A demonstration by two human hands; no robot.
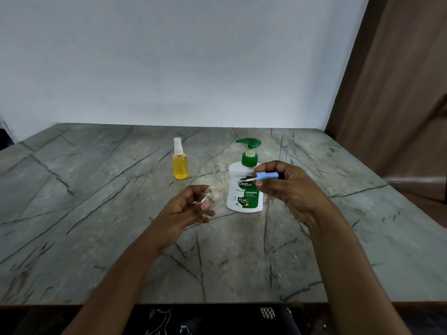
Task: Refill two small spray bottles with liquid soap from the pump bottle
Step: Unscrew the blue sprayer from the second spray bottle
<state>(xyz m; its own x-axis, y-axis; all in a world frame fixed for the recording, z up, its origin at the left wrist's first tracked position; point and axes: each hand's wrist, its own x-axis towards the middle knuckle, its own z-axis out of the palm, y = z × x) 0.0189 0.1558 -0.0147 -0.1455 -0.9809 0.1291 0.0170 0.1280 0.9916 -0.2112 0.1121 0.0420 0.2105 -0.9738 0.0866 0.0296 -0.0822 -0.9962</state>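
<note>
A white pump bottle (244, 189) with a green pump and label stands upright mid-table. To its left stands a small spray bottle (180, 163) full of yellow liquid, its clear cap on. My left hand (191, 209) grips a clear empty small bottle (214, 193), tilted, its open neck pointing up and right. My right hand (287, 184) pinches that bottle's blue spray head (264, 176), held sideways in front of the pump bottle, its thin white tube pointing left. The spray head and the clear bottle are apart.
The grey marble table (96, 213) runs back to a white wall. A brown wooden panel (391, 93) stands at the right. The table's front edge lies close to my body, over dark patterned cloth (217, 320).
</note>
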